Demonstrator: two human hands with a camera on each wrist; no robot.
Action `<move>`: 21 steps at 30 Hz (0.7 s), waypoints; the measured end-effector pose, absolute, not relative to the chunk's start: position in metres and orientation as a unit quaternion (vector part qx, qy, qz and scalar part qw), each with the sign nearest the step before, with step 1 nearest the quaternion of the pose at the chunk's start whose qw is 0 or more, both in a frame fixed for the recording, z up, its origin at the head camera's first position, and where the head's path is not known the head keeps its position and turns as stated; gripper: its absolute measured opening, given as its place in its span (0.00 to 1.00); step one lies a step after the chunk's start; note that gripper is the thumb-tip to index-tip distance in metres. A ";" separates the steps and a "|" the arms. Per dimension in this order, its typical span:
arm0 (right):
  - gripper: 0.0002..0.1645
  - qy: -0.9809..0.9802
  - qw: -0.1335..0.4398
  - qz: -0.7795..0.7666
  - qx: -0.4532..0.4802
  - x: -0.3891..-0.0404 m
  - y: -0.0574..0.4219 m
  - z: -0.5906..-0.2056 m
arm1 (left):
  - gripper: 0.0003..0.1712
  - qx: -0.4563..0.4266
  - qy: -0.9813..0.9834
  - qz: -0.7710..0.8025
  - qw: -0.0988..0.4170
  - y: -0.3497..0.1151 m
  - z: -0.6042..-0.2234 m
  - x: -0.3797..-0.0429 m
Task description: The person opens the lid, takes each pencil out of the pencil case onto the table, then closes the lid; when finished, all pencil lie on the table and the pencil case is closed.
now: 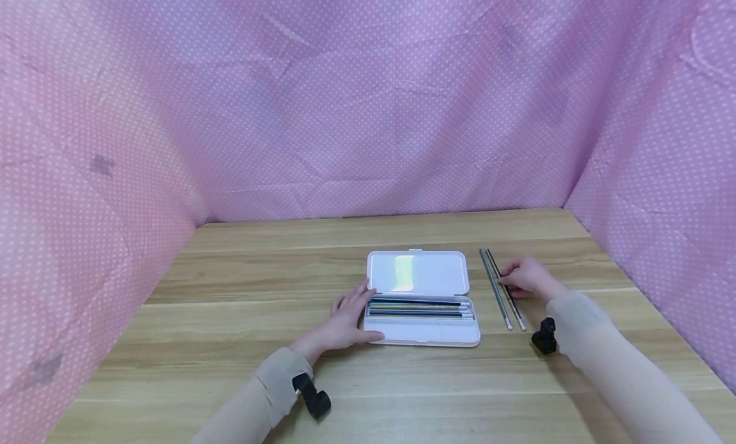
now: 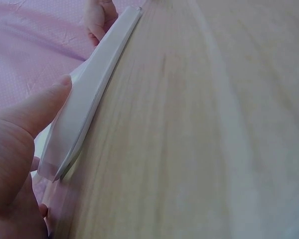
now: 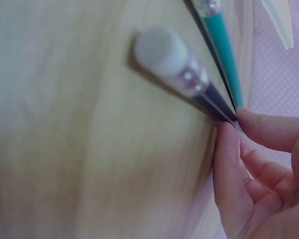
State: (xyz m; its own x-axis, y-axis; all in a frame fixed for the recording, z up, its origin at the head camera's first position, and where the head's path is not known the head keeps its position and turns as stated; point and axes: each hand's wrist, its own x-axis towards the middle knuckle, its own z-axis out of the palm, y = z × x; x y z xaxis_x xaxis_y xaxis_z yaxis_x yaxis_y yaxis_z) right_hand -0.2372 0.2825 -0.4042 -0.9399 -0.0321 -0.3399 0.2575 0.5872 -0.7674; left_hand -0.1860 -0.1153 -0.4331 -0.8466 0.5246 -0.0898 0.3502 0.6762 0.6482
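A white pencil case (image 1: pixel 402 333) lies with its lid (image 1: pixel 437 273) folded back, and several pencils (image 1: pixel 418 308) sit side by side in its upper compartment. My left hand (image 1: pixel 343 322) rests at the case's left end, fingers spread along the side and thumb at the near corner. In the left wrist view the straight thumb (image 2: pixel 47 104) touches the front wall. To the right of the case, my right hand (image 1: pixel 526 278) pinches a dark pencil (image 3: pixel 204 97) with a white eraser between thumb and forefinger. A teal pencil (image 3: pixel 223 47) lies just left of it, nearly parallel.
The wooden table (image 1: pixel 241 290) ends at a pink dotted cloth (image 1: pixel 368 112) that hangs behind and along both sides. Each wrist carries a small black camera mount, one on the left (image 1: pixel 312 396) and one on the right (image 1: pixel 544 336).
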 end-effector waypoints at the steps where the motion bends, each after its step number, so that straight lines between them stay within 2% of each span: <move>1: 0.11 0.875 0.163 -0.451 0.065 -0.237 0.283 -0.404 | 0.52 0.242 0.906 0.321 0.136 -0.115 -0.433 -0.186; 21: 0.12 0.870 0.168 -0.457 0.075 -0.238 0.281 -0.404 | 0.52 0.244 0.905 0.323 0.128 -0.116 -0.434 -0.187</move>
